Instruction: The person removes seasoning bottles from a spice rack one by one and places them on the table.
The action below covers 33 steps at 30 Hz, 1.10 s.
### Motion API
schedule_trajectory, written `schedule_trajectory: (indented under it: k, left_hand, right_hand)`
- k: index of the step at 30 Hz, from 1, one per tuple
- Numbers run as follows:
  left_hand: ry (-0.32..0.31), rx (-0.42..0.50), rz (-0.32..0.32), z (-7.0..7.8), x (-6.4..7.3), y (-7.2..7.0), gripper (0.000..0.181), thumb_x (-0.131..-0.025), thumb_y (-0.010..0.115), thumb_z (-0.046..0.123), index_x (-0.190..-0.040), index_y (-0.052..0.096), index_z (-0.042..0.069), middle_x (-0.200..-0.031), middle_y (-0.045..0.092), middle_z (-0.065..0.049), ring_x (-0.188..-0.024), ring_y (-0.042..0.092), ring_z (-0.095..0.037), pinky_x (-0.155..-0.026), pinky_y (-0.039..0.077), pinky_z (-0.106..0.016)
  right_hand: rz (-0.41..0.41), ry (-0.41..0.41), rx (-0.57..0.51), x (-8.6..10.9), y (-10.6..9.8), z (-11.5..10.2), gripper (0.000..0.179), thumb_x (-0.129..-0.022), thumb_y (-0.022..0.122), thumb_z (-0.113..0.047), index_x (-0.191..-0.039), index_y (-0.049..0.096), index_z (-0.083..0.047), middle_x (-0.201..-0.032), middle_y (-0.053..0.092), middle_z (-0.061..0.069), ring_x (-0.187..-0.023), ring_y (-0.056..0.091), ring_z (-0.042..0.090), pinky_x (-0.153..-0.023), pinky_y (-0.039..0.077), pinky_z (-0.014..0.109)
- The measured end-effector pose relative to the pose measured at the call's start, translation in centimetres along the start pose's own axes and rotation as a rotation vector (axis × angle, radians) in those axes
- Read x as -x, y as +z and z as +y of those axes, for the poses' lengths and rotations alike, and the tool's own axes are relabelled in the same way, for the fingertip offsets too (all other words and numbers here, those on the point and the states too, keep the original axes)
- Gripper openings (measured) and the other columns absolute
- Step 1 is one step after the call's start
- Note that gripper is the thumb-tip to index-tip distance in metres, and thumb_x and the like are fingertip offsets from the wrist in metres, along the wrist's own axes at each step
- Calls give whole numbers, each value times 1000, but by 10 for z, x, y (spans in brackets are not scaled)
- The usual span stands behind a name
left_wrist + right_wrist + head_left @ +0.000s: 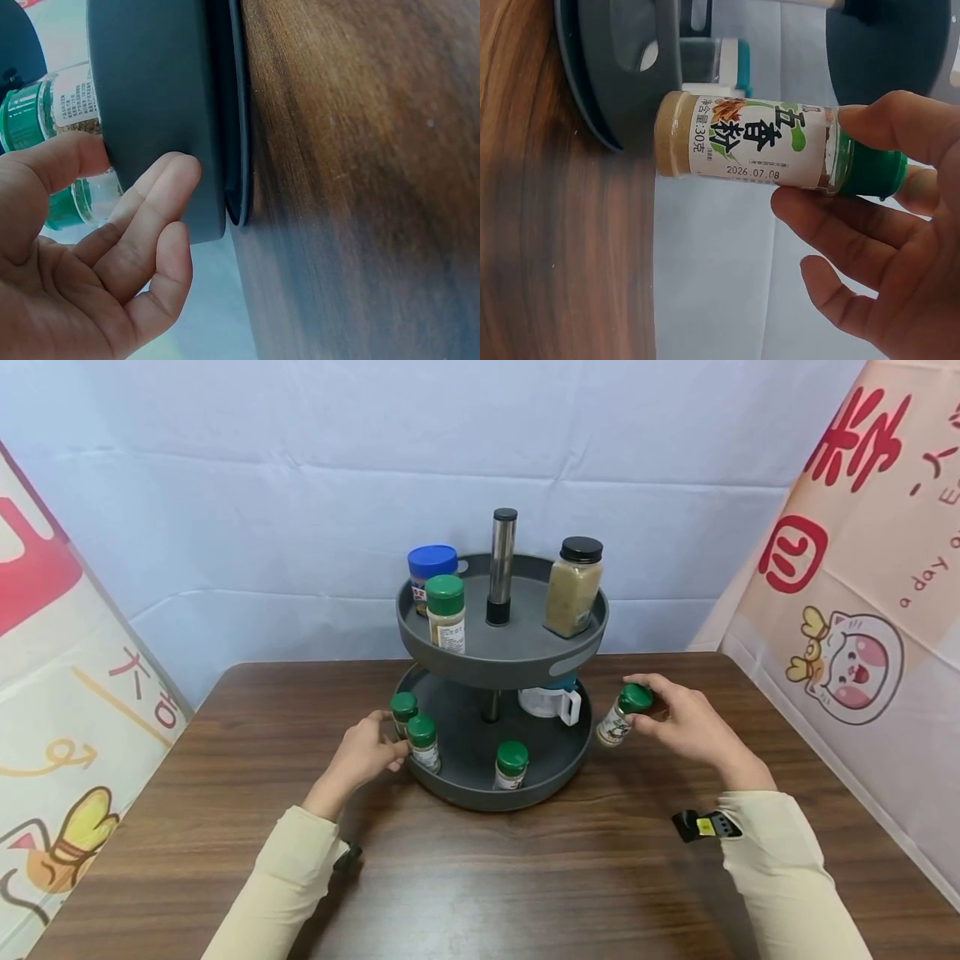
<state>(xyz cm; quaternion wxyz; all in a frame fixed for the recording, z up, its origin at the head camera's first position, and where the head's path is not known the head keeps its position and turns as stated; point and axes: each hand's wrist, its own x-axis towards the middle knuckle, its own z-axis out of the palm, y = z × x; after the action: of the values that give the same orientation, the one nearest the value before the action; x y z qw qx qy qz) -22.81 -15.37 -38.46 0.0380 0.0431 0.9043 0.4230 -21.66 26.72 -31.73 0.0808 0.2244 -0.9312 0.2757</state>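
My right hand [686, 718] holds a spice jar [757, 142] with a green cap, pinched by the cap end between thumb and fingers. Pale brown powder shows through its base. The jar hangs tilted just right of the lower tier of a grey two-tier rack [480, 797]. At that tier's left rim is my left hand [367, 747]; in the left wrist view its thumb tip meets the rim edge and loose fingers [176, 176] lie along the outer wall. Two green-capped jars [425, 745] [403, 710] stand inside the rim beside it.
Another green-capped jar [512, 764] stands at the lower tier's front, and a clear container with a white handle [570, 707] at its right. The upper tier holds a blue-lidded jar [432, 562], a green-capped jar [447, 614] and a square black-lidded jar [573, 589]. A metal post [502, 556] rises centrally.
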Motion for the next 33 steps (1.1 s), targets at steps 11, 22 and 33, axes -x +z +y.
schedule_trajectory:
  k: [11, 22, 33]
  left_hand:
    - [-12, -1, -2, 1, 1, 0, 65, -85, 65, 16, -137, 33, -6, -67, 63, -6, -60, 63, -16, -70, 47, -36]
    - [10, -4, 1, 2, 1, -1, 64, -85, 64, 16, -136, 34, -7, -66, 63, -4, -59, 62, -15, -69, 47, -36]
    - [5, -5, 4, 1, 0, 0, 63, -85, 65, 16, -135, 34, -7, -66, 63, -4, -59, 63, -16, -70, 49, -36]
  right_hand:
    - [-8, 59, 32, 5, -2, 19, 47, -84, 69, -9, -126, 51, -3, -101, 60, 17, -82, 57, 26, -70, 48, 42]
    - [-56, 117, 23, 9, 0, 28, 46, -83, 69, -6, -125, 50, 0, -104, 58, 22, -88, 57, 32, -75, 48, 49]
    - [-93, 138, 29, 9, 4, 35, 47, -82, 69, -5, -124, 50, 1, -105, 58, 23, -88, 58, 32, -75, 48, 50]
